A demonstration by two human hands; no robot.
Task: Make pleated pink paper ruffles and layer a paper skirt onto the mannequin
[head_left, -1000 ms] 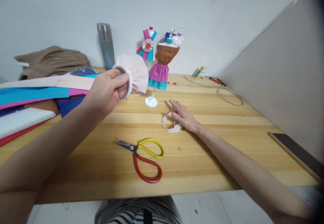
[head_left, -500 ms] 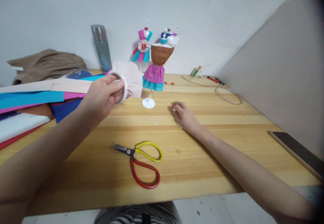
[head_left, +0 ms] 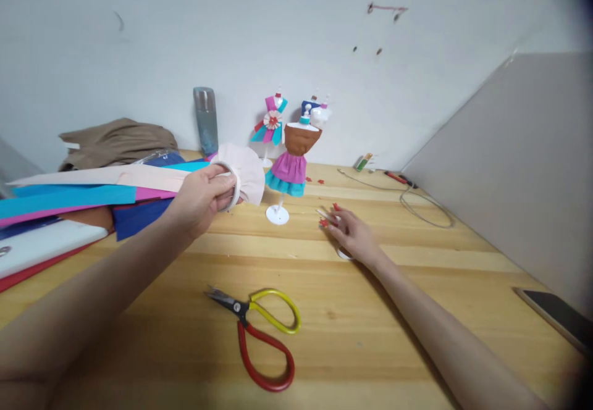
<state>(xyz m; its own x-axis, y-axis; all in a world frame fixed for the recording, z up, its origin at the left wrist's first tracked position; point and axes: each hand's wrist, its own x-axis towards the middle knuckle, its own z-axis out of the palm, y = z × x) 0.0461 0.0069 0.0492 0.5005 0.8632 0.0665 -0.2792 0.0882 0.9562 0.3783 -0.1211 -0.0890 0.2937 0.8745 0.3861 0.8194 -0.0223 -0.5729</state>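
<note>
My left hand (head_left: pixel 204 199) is raised over the wooden table (head_left: pixel 393 286), closed on a white tape roll (head_left: pixel 231 178) with a gathered pale pink paper piece (head_left: pixel 248 172) beside it. My right hand (head_left: pixel 353 235) rests on the table to the right of a small mannequin (head_left: pixel 296 157) dressed in brown, purple and teal paper. Its fingers are curled over a pale strip and small red scraps (head_left: pixel 324 221); part of the strip shows under the palm. Red and yellow scissors (head_left: pixel 259 330) lie on the table nearer to me, between my arms.
Stacked coloured paper sheets (head_left: pixel 69 203) lie at the left, with a brown cloth (head_left: pixel 115 141) and a grey bottle (head_left: pixel 206 120) behind. A second dressed mannequin (head_left: pixel 272 123) stands by the wall. A cable (head_left: pixel 417 203) and a dark phone (head_left: pixel 556 314) lie at the right, beside a grey panel.
My right hand went from lying flat on the pale strip to curling over it, then slid a little toward the red scraps. The camera tilted up. My left hand kept hold of the tape roll.
</note>
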